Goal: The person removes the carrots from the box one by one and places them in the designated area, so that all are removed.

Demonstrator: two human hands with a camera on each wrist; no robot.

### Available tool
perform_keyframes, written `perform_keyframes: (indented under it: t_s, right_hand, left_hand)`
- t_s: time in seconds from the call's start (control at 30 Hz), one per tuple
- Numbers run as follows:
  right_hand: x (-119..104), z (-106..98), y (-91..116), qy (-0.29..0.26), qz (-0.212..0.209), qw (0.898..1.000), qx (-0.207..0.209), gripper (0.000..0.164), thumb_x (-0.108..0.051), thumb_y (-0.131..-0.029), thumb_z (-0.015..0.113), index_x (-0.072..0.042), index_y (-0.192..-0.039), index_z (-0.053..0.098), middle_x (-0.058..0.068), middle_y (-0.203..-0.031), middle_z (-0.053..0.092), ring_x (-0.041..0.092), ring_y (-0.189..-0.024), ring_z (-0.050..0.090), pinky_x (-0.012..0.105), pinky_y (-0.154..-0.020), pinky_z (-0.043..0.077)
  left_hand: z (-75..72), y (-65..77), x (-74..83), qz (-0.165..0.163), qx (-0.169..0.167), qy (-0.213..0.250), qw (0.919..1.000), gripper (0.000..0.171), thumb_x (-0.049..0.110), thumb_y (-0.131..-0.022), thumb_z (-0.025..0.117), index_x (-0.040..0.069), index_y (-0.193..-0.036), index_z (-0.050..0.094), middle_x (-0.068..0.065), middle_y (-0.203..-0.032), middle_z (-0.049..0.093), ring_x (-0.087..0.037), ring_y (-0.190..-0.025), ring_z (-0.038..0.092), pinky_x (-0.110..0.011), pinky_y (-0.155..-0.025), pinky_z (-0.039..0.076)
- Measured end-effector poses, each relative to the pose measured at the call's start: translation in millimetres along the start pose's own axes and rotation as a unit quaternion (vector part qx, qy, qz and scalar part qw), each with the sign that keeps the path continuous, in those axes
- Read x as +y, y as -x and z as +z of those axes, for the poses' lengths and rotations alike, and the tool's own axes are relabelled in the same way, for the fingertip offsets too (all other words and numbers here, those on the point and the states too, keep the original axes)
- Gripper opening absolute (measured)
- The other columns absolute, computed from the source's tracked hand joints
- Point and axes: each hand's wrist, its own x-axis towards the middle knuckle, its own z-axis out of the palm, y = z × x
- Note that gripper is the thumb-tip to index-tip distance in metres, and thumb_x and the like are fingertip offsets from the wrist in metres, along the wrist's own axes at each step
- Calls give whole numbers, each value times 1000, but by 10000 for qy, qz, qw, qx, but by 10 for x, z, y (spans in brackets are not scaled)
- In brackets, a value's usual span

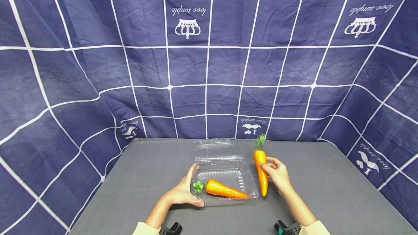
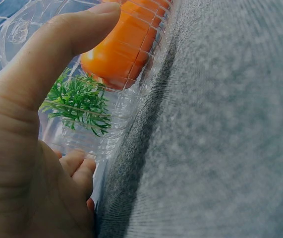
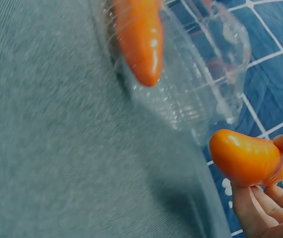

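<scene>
Pinching the loose carrot (image 1: 260, 174) around its middle, right hand (image 1: 277, 173) sits just right of the clear box (image 1: 223, 169); left hand (image 1: 183, 192) grips the box's left end, so I'd brace there and avoid knocking the boxed carrot (image 1: 225, 189)

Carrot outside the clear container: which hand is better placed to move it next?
Right, likely: the right hand pinches that carrot; the left hand is across the container, holding its left side.
</scene>
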Motion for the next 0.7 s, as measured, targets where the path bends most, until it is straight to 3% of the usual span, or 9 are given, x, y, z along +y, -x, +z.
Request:
perform_keyframes:
  t_s: [0.37, 0.7]
  right_hand:
    - [186, -35, -52, 444, 230, 9987, -105, 44, -4, -86, 69, 12, -124, 51, 8, -84, 69, 12, -65, 64, 28, -57, 56]
    - [183, -14, -45, 1471, 157, 9890, -50, 50, -15, -82, 76, 12, -118, 56, 10, -82, 68, 16, -63, 64, 33, -55, 57]
  left_hand:
    - [4, -2, 14, -28, 10, 71, 10000, 137, 22, -58, 95, -1, -153, -1, -27, -156, 19, -44, -142, 20, -65, -109, 17]
    - [5, -1, 5, -28, 8, 76, 10000, 137, 21, -59, 95, -1, -153, -2, -26, -157, 19, -44, -142, 19, -64, -109, 17]
